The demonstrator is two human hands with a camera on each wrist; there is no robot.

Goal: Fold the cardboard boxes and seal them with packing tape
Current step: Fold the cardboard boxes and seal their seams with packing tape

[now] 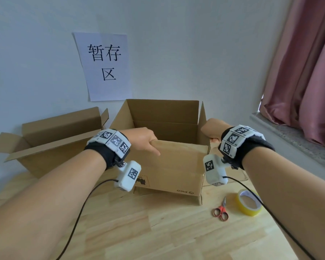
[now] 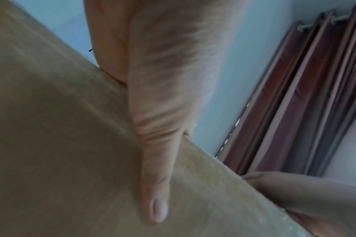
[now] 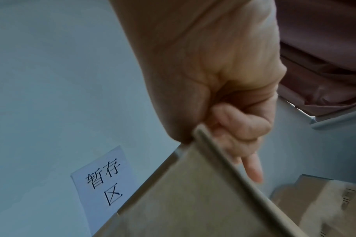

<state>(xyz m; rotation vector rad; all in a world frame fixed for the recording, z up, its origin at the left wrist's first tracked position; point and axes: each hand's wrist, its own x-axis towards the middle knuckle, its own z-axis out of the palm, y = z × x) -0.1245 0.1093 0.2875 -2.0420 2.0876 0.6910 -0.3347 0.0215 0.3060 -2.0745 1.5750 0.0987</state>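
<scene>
An open brown cardboard box (image 1: 169,166) stands on the wooden table (image 1: 158,231) in front of me, its flaps up. My left hand (image 1: 148,140) grips the top edge of the near flap (image 1: 184,152), thumb (image 2: 155,192) lying flat on its outer face and fingers hidden inside. My right hand (image 1: 211,131) grips the box's right flap (image 3: 203,184) at the near right corner, fingers (image 3: 242,128) curled over its edge. A roll of yellowish packing tape (image 1: 249,202) lies on the table to the right of the box.
A second open cardboard box (image 1: 51,141) sits at the back left against the wall. Red-handled scissors (image 1: 221,211) lie beside the tape. A paper sign (image 1: 103,66) hangs on the wall. A window sill (image 1: 293,139) and pink curtain (image 1: 306,62) are on the right.
</scene>
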